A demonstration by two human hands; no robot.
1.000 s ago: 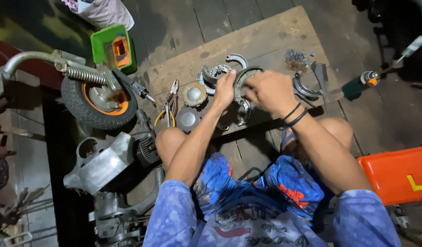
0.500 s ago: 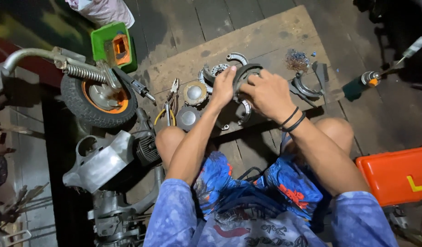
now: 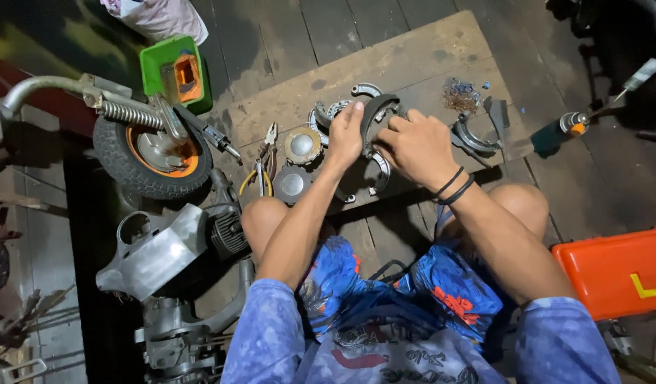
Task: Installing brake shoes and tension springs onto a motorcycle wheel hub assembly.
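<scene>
My left hand (image 3: pixel 347 132) and my right hand (image 3: pixel 415 146) meet over a wooden board (image 3: pixel 406 60) and together grip a curved dark brake shoe (image 3: pixel 375 111). Under the hands lies a round metal plate (image 3: pixel 380 173), partly hidden. Two black bands circle my right wrist. Beside my left hand lie a brass-rimmed disc (image 3: pixel 301 145) and a grey round cap (image 3: pixel 292 184). Another curved shoe (image 3: pixel 365 89) rests just beyond the hands.
Pliers (image 3: pixel 265 151) lie left of the discs. A small tyre with orange rim (image 3: pixel 154 155), a spring and a green box (image 3: pixel 176 73) sit at left. More shoes (image 3: pixel 472 136) and a bottle (image 3: pixel 555 133) are at right, an orange case (image 3: pixel 618 270) near my knee.
Both hands have stayed on the brake shoe above the round plate, shifting it slightly; the shoe now arches higher between the fingers.
</scene>
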